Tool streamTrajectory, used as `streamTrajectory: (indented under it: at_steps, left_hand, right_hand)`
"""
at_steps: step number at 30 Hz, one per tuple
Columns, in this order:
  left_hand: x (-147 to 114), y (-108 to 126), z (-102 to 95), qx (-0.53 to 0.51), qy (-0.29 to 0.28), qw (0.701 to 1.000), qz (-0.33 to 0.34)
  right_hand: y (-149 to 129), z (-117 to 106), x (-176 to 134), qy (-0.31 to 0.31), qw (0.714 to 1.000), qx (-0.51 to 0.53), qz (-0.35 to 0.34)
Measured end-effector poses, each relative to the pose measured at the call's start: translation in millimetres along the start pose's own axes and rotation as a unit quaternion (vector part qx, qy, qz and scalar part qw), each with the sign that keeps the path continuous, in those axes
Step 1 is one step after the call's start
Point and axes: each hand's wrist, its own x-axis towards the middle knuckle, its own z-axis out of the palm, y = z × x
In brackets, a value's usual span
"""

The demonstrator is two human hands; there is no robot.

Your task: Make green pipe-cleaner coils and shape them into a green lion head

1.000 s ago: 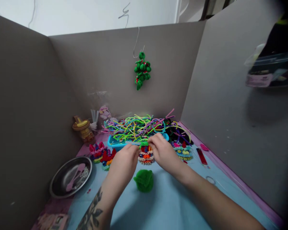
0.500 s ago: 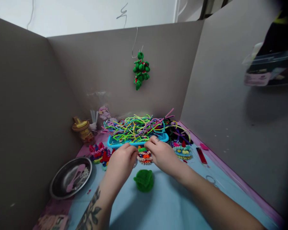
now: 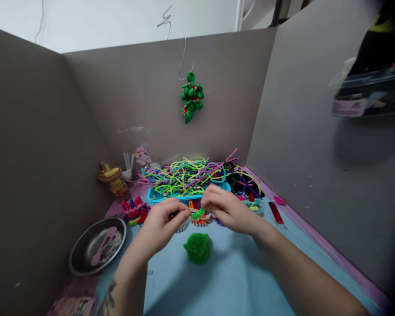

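A short, bright green coiled pipe cleaner is stretched between my two hands above the table. My left hand pinches its left end between thumb and forefinger. At the other end, the closed fingers of my right hand grip it, their tips partly hidden. Below, a fuzzy dark green ball-like piece rests on the blue cloth. Behind my hands lie colourful twisted pipe cleaner pieces, partly covered by my fingers.
A blue tray heaped with pipe cleaners stands at the back. At left sits a metal bowl with a pink scoop and small beads. A green ornament hangs on the grey back panel. Grey side panels enclose the table.
Both hands have come slightly lower and nearer, with more of the bright green pipe cleaner showing between them. My left wrist has turned. The dark green piece has stayed put.
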Motion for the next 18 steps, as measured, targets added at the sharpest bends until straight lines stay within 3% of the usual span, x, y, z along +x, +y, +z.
streamTrajectory:
  at_steps: [3,6,10,14,18]
  left_hand:
    - [-2.1,3.0,-4.5,-0.074,-0.015,0.997,-0.003]
    - [-2.5,2.5,-4.5,-0.133,-0.021,0.991,-0.017]
    - [0.3,0.7,1.9,-0.167,-0.024,0.983,-0.066]
    - [5.6,-2.0,14.4,-0.137,0.019,0.987,-0.08]
    - [9.0,-4.8,26.4,-0.013,0.083,0.996,-0.035]
  right_hand:
    - [-5.6,-3.6,1.4,0.015,0.999,0.052,0.007]
    - [-4.9,-1.1,2.0,0.036,0.991,0.114,0.058]
    - [4.9,12.0,1.4,0.049,0.946,0.272,0.168]
    - [12.1,29.0,2.8,0.077,0.882,0.403,0.232]
    - [12.2,37.4,5.5,0.103,0.872,0.397,0.268]
